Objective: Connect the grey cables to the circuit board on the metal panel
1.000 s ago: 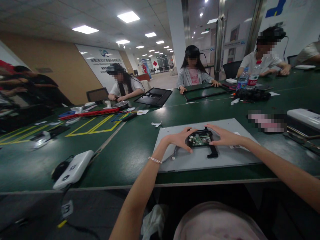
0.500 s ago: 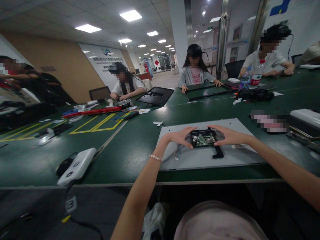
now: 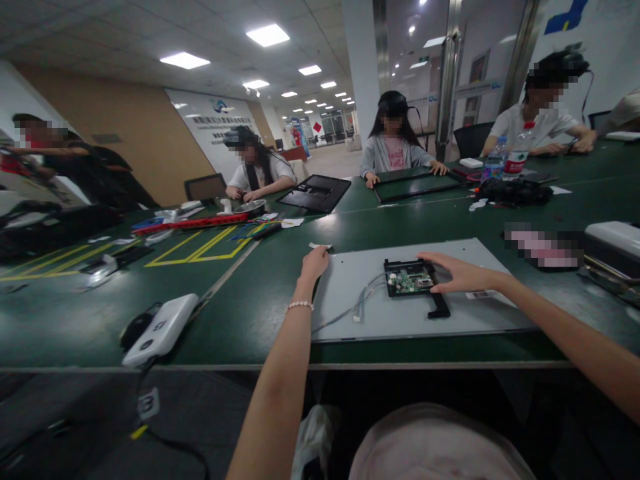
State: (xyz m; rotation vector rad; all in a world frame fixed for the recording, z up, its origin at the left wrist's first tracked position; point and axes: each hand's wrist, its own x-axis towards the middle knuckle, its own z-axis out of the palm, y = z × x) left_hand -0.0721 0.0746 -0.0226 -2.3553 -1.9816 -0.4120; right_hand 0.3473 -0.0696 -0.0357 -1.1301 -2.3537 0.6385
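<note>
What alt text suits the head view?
A person's right hand is spread at the edge of a black-framed circuit board on a grey panel; the left hand is by the panel's far left corner. People sit across the green table.

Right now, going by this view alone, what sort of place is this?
Probably an office room used for shared electronics work: a long green worktable, a circuit board in a black frame on a grey panel, and seated people wearing headgear.

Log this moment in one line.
left hand: at back left corner of panel | right hand: at right side of frame | board: inside frame | cable: on panel
</note>
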